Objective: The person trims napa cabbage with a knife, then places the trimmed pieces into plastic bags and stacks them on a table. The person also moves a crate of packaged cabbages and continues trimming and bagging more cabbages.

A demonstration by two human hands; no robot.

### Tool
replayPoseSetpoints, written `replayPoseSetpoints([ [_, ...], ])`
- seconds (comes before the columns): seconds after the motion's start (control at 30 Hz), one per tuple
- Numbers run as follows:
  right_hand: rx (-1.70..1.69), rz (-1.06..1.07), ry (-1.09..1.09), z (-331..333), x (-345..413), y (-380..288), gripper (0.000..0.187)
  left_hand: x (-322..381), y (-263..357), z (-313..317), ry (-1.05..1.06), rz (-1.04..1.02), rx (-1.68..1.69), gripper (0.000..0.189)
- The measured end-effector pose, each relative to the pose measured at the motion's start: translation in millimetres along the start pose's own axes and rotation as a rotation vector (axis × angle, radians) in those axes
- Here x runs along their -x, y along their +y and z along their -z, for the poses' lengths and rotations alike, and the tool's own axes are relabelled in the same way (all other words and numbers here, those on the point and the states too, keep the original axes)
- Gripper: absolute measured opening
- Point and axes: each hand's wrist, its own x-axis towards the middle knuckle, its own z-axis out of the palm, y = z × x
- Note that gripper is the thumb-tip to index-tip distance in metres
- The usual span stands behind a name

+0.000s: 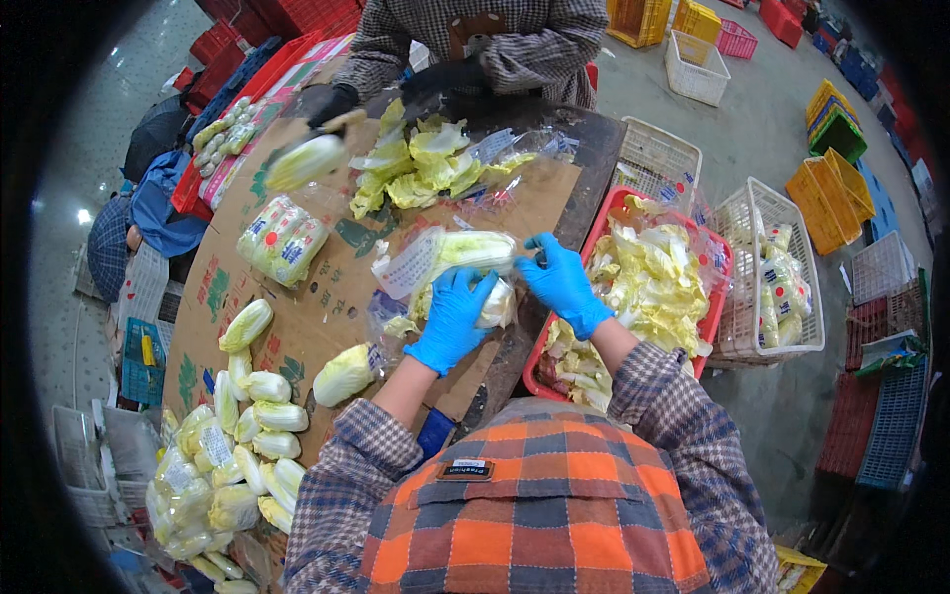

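Observation:
My left hand [453, 319], in a blue glove, rests with its fingers on a clear plastic bag of napa cabbage heads [475, 252] lying on the cardboard-covered table. A printed sheet shows at the bag's left end. At the bag's right end is my right hand [557, 278], gloved in blue, its thumb and fingers close together by the plastic; whether they pinch it cannot be told. Nearer me lies a partly wrapped cabbage head [345, 375]. Farther left stands a filled bag of cabbages [282, 241]. Loose cabbage heads [278, 416] are piled at the lower left.
Across the table, a co-worker's dark-gloved hand [330, 108] is beside a blurred cabbage. Torn leaves [423, 163] lie before that person. A red tub [531, 371] of leaves adjoins the table's right edge, with a white crate [813, 297] of bagged cabbage beyond.

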Motion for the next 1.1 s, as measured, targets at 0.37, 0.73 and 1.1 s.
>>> replayPoseSetpoints([
  [0.37, -0.142, 0.098, -0.130, 1, 13, -9, 0.053, 22, -1, 117, 0.563, 0.319, 1.257, 0.088],
  [0.73, 0.533, 0.358, 0.038, 115, 156, -22, 0.059, -17, 114, 30, -0.324, 0.362, 1.252, 0.077],
  [1.1, 0.648, 0.075, 0.137, 133, 208, 32, 0.058, -41, 173, -8, -0.654, 0.286, 1.250, 0.069],
])
